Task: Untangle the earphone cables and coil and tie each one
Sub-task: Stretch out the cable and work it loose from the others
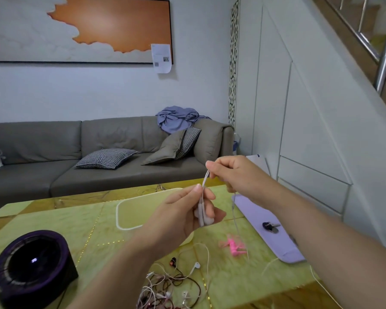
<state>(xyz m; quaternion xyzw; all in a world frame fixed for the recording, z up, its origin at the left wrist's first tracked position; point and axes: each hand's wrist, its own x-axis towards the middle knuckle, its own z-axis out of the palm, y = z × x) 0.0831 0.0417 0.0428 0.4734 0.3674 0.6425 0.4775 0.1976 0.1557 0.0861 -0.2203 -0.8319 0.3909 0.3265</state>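
Over table [54, 219], raised hands [183, 216] [234, 177] pinching cable [206, 177]

Blocked at near left by a dark round fan [31, 268]. Cluttered at near centre with a tangle of earphone cables [169, 288], pink ties [233, 244] just right of it. Taken along the right edge by a lilac pad [250, 208] bearing keys [270, 227]; at far centre by a white-rimmed tray [117, 216]. Passable over bare tabletop [94, 233] between fan and tray. Crossed right of centre by a white cable [234, 210] hanging from the right hand [239, 177].
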